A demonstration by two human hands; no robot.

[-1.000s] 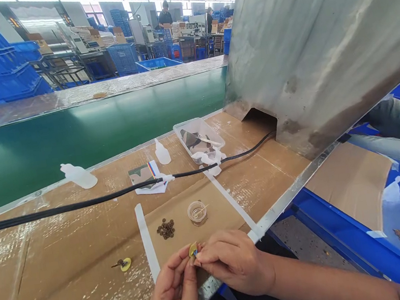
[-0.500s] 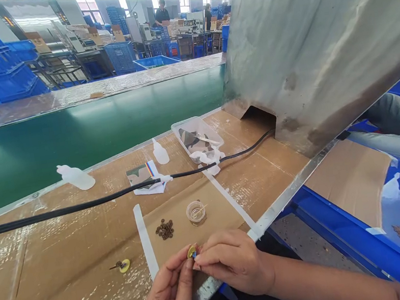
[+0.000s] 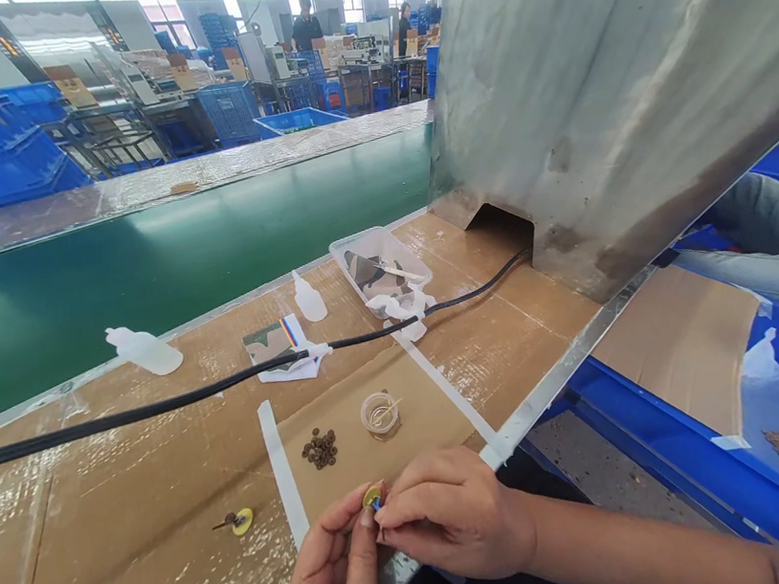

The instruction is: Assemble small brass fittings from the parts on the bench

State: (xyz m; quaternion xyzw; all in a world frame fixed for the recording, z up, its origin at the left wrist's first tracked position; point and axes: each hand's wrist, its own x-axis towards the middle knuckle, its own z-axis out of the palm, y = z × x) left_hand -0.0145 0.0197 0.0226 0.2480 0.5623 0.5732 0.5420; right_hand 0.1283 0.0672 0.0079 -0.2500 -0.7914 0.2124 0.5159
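My left hand (image 3: 334,570) pinches a small round yellow piece (image 3: 372,495) with some blue on it, near the table's front edge. Fingertips of my right hand (image 3: 454,515) press together at the same piece; what exactly they grip is hidden. Just beyond my hands, a pile of small brown discs (image 3: 320,449) lies on a taped brown sheet (image 3: 357,471). Beside the pile stands a small clear cup (image 3: 380,413) with a thin stick in it. Another yellow disc (image 3: 243,521) with a dark piece touching it lies to the left.
A black cable (image 3: 159,402) crosses the table into an opening in a metal housing (image 3: 596,108). Behind it are two white bottles (image 3: 146,350) (image 3: 309,296), a camouflage-patterned card (image 3: 270,345) and a clear tray (image 3: 421,263). A green belt (image 3: 208,240) runs beyond. Two people stand far back.
The view has shifted slightly. Both hands remain together at the yellow piece, which appears tilted a little differently between the fingertips.
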